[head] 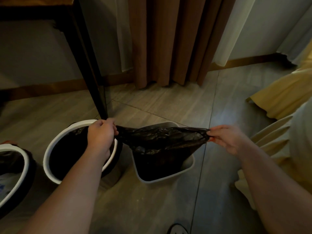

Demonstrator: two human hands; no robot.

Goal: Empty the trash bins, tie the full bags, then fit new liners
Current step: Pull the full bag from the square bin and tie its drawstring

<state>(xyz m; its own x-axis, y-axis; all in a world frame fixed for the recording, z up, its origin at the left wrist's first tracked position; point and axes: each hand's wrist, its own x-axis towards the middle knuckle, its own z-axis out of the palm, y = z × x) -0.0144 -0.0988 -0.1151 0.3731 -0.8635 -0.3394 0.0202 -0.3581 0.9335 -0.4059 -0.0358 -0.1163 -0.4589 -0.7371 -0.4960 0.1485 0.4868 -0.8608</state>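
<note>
Grey floor tiles [160, 105], brown curtain [162, 41], black desk leg [91, 73]. 1 square bin [190, 165], 1 round bin [46, 159]. Fingers of left hand [101, 132] and right hand [226, 137] pinch black bag [160, 137] taut.

Legible texts, labels, brands, numbers, signs: none; sole candidate, a blue printed mark on the pale wrapper [5, 184] lying inside the leftmost round bin [27, 166], is too small and blurred to read.

The left hand [101, 134] and right hand [226, 139] are bare, as are both forearms as far as they show. One dark, pale-rimmed shoe [177, 230] shows at the bottom edge.
</note>
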